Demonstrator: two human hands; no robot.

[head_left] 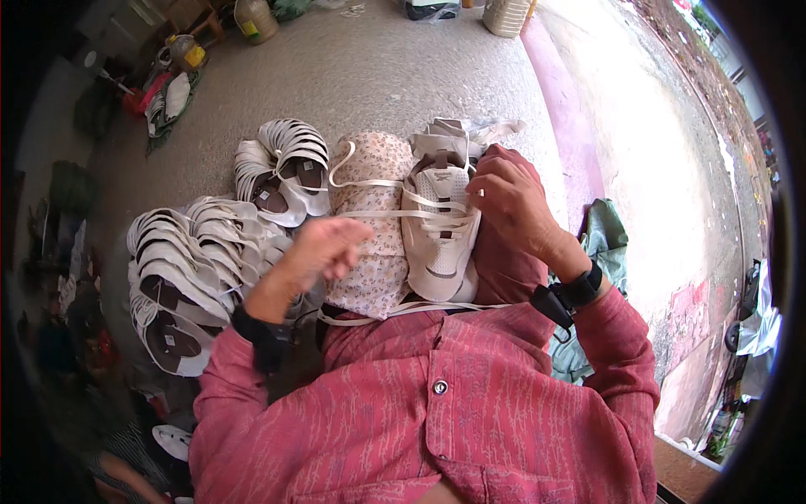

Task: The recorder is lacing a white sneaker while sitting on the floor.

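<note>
A cream shoe upper (434, 256) with brown lining rests lengthwise on my right thigh, its toe toward me. A pale shoelace (374, 213) threads through its eyelets, and lengths of it stretch left across the flowered cloth (369, 277) over my left thigh. At the upper's right edge my right hand (514, 200) has its fingers curled in, with a pale bit of lace at the fingertips. My left hand (332, 245) is beside the cloth, left of the upper, close under the stretched lace. Motion smears its fingers.
Stacked shoe uppers (180, 269) stand on the left, with another fanned stack (290, 164) farther off. More pale laces (395, 311) lie across my lap. Beyond my right knee is a green sack (603, 244). Plastic jugs (254, 21) stand at the far end of the floor.
</note>
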